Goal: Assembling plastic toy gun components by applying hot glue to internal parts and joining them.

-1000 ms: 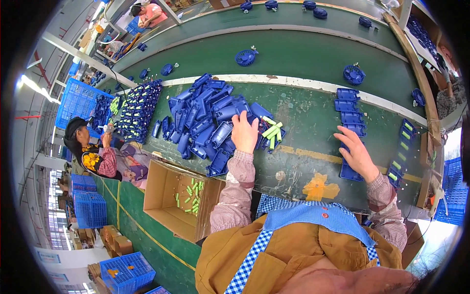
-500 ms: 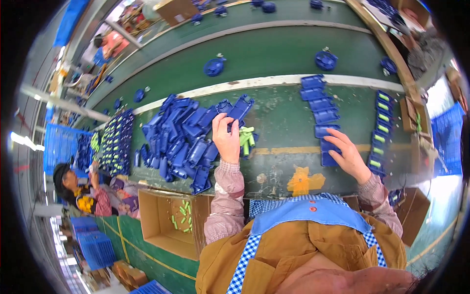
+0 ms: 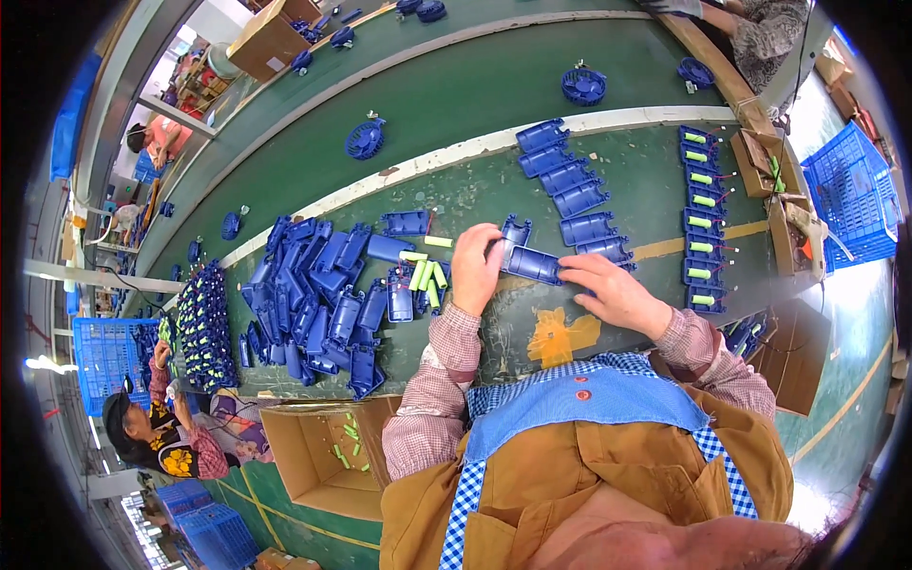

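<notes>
In front of me both hands hold a blue plastic half-shell (image 3: 532, 265), hollow side up. My left hand (image 3: 475, 271) grips its left end, fingers bent. My right hand (image 3: 616, 294) has its fingertips on the right end. Another small blue shell (image 3: 516, 231) stands just behind, close to my left fingers; whether they touch it I cannot tell. To the left lie several light-green cylindrical cells (image 3: 425, 275) beside a heap of blue shells (image 3: 318, 285). Behind my right hand runs a slanting row of blue shells (image 3: 580, 198).
On the right is a column of shells with green cells (image 3: 701, 199). Blue fan parts (image 3: 583, 86) lie on the green belt (image 3: 456, 104) beyond a white rail. An open cardboard box (image 3: 313, 475) sits below the table edge. A co-worker (image 3: 157, 432) works at far left.
My left hand has left the heap's edge and gone right to a shell. My right hand has come from the row toward the middle, now at that shell's other end. The view has shifted.
</notes>
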Available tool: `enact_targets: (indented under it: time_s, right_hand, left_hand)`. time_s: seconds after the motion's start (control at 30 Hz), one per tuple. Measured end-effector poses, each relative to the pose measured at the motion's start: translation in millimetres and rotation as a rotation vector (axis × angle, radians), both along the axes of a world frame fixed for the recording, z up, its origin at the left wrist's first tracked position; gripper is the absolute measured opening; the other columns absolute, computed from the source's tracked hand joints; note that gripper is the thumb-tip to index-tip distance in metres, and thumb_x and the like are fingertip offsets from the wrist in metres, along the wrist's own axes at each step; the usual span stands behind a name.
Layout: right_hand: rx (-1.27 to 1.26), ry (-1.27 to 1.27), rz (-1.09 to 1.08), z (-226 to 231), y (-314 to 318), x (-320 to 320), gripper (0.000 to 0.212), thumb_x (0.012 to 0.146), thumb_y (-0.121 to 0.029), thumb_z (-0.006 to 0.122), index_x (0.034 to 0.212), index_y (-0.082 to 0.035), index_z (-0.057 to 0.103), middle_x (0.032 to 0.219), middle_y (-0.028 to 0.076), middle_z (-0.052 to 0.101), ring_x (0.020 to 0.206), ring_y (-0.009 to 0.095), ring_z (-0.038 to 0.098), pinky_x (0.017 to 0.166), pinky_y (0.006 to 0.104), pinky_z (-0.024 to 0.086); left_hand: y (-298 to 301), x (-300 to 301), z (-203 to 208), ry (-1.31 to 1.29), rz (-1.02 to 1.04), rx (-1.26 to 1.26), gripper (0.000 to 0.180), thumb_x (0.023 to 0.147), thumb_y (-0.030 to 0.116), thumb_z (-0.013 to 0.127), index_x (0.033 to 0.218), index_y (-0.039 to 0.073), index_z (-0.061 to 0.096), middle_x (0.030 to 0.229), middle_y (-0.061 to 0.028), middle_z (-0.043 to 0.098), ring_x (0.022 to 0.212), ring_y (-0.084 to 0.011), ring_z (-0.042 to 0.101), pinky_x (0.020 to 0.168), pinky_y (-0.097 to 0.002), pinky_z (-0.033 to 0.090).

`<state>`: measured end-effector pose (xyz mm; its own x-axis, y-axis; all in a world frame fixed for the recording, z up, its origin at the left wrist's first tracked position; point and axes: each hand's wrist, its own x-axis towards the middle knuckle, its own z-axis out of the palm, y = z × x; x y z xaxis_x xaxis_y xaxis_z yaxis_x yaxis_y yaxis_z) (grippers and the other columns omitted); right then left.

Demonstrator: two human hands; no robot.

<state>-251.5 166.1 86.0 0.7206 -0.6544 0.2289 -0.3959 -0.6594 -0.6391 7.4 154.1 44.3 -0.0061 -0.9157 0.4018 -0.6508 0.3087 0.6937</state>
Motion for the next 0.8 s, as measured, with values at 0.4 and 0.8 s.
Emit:
enact_targets:
  time_s: [0.4,0.8]
  right_hand:
    - [-0.334,0.171,0.142,-36.4,-1.3,28.9,0.036,0.071,-0.008,0.061,0.106,-0.001,0.06,0.121,0.01,0.056,0.12,0.026,0.049,0.102,0.0416,0.039]
    - [-0.259,0.092,0.0,-23.0,0.1,16.0,0.039,0.076,-0.008,0.061,0.115,-0.005,0.058,0.128,0.01,0.053,0.125,0.026,0.047,0.105,0.0439,0.035]
  left_hand:
    - [-12.2,-9.3,-4.7,-0.134,-0.11,0.1,0.028,0.076,-0.003,0.061,0.102,0.004,0.063,0.105,-0.0115,0.062,0.101,-0.0323,0.057,0.089,-0.0387,0.047]
    - [21.2,-17.5,3.4,-0.286,-0.094,0.037,0.036,0.066,0.007,0.076,0.096,0.004,0.058,0.116,-0.0125,0.055,0.11,-0.0338,0.051,0.093,-0.0424,0.042]
